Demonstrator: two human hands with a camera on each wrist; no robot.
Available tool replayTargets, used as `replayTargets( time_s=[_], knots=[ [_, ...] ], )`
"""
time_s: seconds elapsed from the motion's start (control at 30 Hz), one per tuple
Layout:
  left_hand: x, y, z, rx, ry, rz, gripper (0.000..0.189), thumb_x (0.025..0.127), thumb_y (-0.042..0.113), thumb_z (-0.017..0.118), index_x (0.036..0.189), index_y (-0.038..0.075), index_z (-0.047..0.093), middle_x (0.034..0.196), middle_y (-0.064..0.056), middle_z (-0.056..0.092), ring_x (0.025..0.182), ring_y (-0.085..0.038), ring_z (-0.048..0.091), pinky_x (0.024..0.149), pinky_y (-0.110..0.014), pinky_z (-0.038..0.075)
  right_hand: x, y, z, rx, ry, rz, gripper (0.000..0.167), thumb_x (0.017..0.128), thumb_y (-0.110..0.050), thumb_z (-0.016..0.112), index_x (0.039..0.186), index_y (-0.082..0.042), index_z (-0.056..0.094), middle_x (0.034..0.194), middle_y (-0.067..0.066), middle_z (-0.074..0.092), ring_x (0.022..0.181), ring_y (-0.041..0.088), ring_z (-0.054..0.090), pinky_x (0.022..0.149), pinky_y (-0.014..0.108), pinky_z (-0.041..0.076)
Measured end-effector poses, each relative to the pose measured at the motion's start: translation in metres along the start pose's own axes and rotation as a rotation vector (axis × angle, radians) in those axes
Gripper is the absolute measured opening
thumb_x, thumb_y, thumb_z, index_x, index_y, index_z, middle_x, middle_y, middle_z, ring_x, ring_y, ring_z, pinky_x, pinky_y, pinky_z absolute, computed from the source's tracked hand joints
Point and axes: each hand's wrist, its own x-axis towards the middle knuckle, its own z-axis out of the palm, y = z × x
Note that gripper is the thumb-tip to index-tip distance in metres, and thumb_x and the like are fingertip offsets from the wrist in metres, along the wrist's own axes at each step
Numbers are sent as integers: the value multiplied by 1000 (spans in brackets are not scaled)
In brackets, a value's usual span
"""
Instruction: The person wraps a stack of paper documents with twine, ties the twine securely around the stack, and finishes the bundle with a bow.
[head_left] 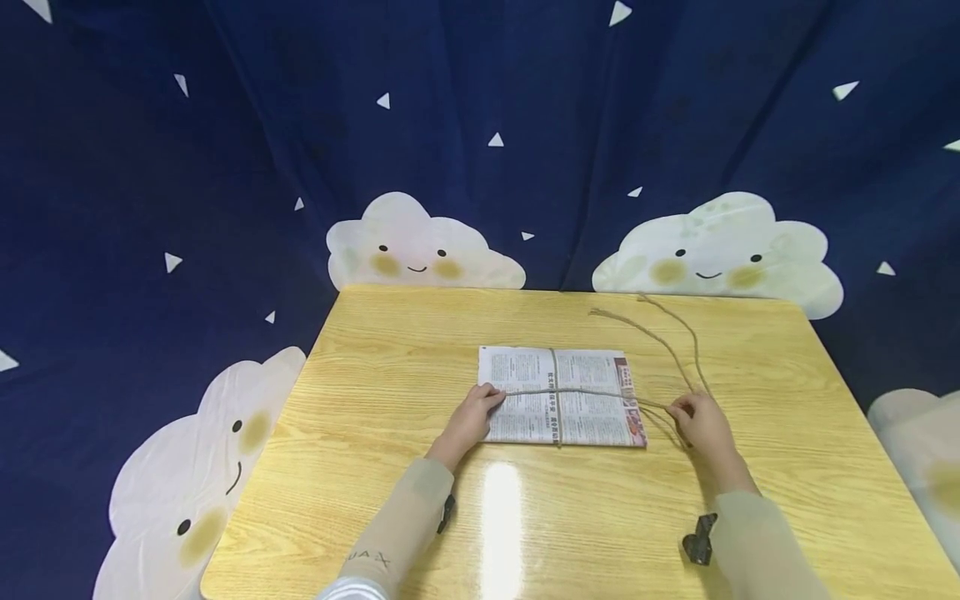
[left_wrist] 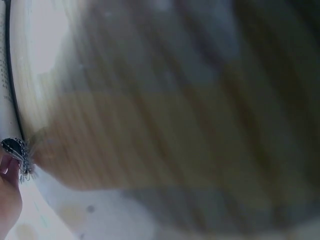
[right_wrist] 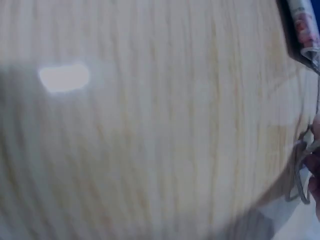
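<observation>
A folded newspaper bundle (head_left: 592, 425) lies on the table, with a strand of brown twine (head_left: 556, 387) running across its short side. A second length of twine (head_left: 577, 390) stretches along its long side between the two hands. At the bundle's left edge, my left hand (head_left: 468, 421) pinches this length. In the left wrist view, fuzzy, dark-looking twine (left_wrist: 17, 150) shows at the fingertips by the paper's edge. Off the bundle's right end, my right hand (head_left: 703, 427) pinches the twine between thumb and fingers. A twine loop (right_wrist: 299, 172) hangs by those fingers in the right wrist view.
Two loose twine tails (head_left: 652, 336) reach from the right hand toward the table's back edge. The wooden table (head_left: 390, 350) meets a dark blue curtain (head_left: 450, 100) printed with clouds and triangles. A black wrist mount (head_left: 700, 540) sits on the right forearm.
</observation>
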Motion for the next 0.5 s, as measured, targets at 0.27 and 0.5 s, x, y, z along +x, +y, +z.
replayTargets(
  time_s=[0.27,0.5],
  knots=[
    [-2,-1,3,-11,13,2,40,86,-8,50,123,5,57,112,-2,54,104,-18,48,93,-26,43,-11,-3,-10,82,-113,51,17,88,-14,61,90,3,62,79,9,58,70,20,51,58,30,43],
    [-1,-1,2,-3,2,1,43,84,-9,51,124,6,55,114,-2,53,106,-17,47,94,-26,42,1,-3,-23,34,54,93,23,90,-7,52,103,12,57,94,28,51,81,39,52,63,44,47]
  ],
)
